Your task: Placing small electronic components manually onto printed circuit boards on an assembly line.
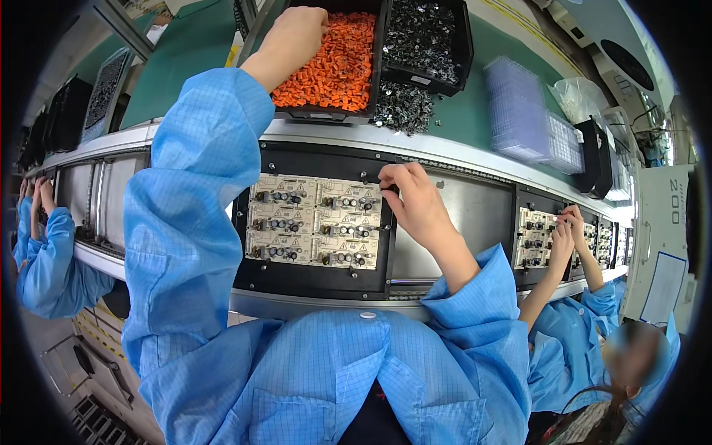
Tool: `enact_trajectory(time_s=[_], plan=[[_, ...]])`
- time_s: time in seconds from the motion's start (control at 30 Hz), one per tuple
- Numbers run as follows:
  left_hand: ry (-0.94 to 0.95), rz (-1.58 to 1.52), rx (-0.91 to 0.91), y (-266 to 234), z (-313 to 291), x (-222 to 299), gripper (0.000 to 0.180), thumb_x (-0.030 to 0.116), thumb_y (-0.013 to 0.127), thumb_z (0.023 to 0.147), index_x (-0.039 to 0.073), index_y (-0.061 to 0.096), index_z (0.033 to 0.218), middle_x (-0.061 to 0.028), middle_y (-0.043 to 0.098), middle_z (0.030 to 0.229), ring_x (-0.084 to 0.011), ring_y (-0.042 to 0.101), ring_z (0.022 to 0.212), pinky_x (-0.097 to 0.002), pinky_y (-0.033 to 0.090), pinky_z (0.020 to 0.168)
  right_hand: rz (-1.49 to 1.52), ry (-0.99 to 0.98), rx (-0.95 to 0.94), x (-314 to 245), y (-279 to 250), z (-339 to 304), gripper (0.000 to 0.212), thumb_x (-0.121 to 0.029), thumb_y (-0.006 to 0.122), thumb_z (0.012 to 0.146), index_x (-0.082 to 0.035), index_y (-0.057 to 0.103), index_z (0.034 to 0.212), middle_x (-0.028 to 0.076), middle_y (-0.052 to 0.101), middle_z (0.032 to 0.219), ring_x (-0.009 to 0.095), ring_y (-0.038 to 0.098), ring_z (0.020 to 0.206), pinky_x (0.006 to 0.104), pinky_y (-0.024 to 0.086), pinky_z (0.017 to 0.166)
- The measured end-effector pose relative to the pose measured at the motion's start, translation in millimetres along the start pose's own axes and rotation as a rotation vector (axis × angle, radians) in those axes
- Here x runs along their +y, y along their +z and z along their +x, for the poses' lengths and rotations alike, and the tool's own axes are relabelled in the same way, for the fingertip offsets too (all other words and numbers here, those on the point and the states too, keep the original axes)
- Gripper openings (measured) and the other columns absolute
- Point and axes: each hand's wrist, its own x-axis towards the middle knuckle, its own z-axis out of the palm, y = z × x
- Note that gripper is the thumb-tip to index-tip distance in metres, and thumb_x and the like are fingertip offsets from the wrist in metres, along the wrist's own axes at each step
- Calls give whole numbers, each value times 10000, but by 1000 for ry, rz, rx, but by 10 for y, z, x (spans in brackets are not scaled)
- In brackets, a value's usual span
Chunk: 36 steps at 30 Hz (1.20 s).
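My left hand (294, 35) reaches to the left side of a black bin filled with small orange parts (337, 67). Its fingers are curled together with the tips down at the parts, and whatever they pinch is hidden. Over the right edge of a black carrier frame (311, 283), my right hand (417, 199) is closed in a pinch. A small dark thing shows at those fingertips, too small to name. Inside the frame sits a pale panel of several circuit boards (311, 236), each carrying upright cylindrical capacitors and other components.
Right of the orange parts stands a black bin of small dark metallic parts (419, 37), with a loose pile (404, 107) before it. Clear plastic trays (515, 111) are stacked farther right. Along the conveyor rail (475, 159), a co-worker's hands (567, 230) work at another board panel.
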Motion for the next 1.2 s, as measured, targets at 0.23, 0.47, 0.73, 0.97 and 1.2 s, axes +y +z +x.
enact_trajectory(time_s=[0.23, 0.47, 0.73, 0.97, 1.2], plan=[[-83, -173, -66, -323, -55, 201, 204, 151, 637, 906, -9, 709, 1008, -189, 706, 919, -340, 676, 864, -408, 526, 797, -65, -62, -29, 35, -80, 14, 278, 35, 669, 799, -38, 563, 1045, 103, 636, 918, 284, 611, 921, 377, 532, 775], [-251, -550, -376, -865, -528, 600, 214, 112, 685, 861, -50, 720, 997, -164, 729, 875, -214, 700, 802, -341, 534, 761, -34, -41, -33, 174, -66, -44, 271, 17, 675, 810, -64, 608, 1060, 75, 654, 916, 270, 606, 914, 380, 525, 782], [-284, -676, -580, -829, -1366, 1144, 205, 32, 654, 854, -62, 696, 1031, -189, 708, 816, -221, 694, 716, -301, 549, 683, -313, 74, 451, 1128, -538, 377, 195, 3, 684, 829, -28, 661, 1020, 107, 664, 928, 257, 658, 800, 318, 538, 704], [-168, -515, -610, -659, -1504, 1305, 103, 28, 671, 842, -24, 670, 931, -167, 680, 834, -281, 680, 832, -349, 544, 742, -147, 226, 370, 1318, -525, 494, 156, 15, 667, 841, -7, 674, 996, 100, 668, 930, 212, 659, 818, 297, 543, 714], [70, -375, -571, -588, -1448, 1368, 53, 9, 644, 800, -21, 636, 843, -168, 632, 816, -348, 603, 884, -414, 499, 826, 188, 404, 428, 1148, -754, 356, 154, 28, 632, 893, 41, 659, 1044, 58, 655, 971, 123, 651, 884, 261, 553, 773]])
